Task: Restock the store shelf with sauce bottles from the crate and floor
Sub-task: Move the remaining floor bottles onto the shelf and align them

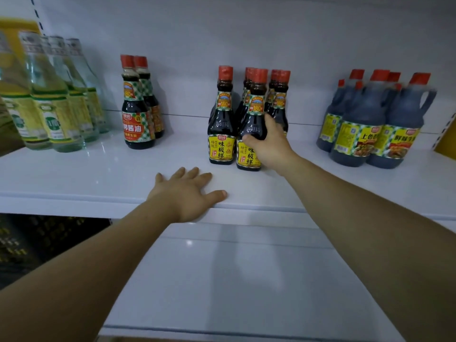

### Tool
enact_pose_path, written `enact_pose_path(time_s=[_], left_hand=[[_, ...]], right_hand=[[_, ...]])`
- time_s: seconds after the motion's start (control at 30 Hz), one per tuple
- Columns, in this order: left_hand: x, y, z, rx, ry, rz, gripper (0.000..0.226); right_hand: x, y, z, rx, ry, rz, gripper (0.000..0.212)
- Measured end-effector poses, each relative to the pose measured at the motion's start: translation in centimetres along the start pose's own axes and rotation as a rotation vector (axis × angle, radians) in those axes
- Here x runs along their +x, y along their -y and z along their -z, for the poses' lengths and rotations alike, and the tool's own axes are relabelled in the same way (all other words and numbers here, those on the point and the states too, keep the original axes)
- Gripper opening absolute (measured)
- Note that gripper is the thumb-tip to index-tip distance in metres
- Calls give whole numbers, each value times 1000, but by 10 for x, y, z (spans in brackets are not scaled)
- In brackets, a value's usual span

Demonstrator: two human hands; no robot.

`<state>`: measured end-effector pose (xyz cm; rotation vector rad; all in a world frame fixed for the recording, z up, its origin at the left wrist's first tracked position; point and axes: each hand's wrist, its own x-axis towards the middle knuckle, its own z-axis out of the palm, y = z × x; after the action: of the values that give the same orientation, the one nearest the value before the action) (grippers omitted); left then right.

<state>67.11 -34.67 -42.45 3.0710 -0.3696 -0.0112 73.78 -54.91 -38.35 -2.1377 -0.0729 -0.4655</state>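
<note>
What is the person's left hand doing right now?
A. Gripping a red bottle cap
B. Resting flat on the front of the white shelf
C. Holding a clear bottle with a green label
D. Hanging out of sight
B: the left hand lies palm down with fingers spread on the white shelf, holding nothing, while the right hand grips a yellow-labelled sauce bottle.

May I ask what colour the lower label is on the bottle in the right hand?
Yellow with dark characters; the head view shows the label best.
</note>
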Motion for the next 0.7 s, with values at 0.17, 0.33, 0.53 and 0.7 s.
enact_pose_path(time_s=[0.17, 0.33, 0.53, 0.7], left_hand=[[1, 1, -1, 4, -9, -1, 77], [1, 0, -2, 0, -2, -3, 76], [2, 1, -2, -29, -17, -1, 76], [-11, 4, 7, -129, -10, 22, 75]], right_hand=[[10, -4, -3, -1, -1, 2, 76], [18, -9, -7, 20, 5, -7, 73], [17, -3, -6, 39, 57, -47, 73], [-2, 20, 6, -127, 114, -123, 105]])
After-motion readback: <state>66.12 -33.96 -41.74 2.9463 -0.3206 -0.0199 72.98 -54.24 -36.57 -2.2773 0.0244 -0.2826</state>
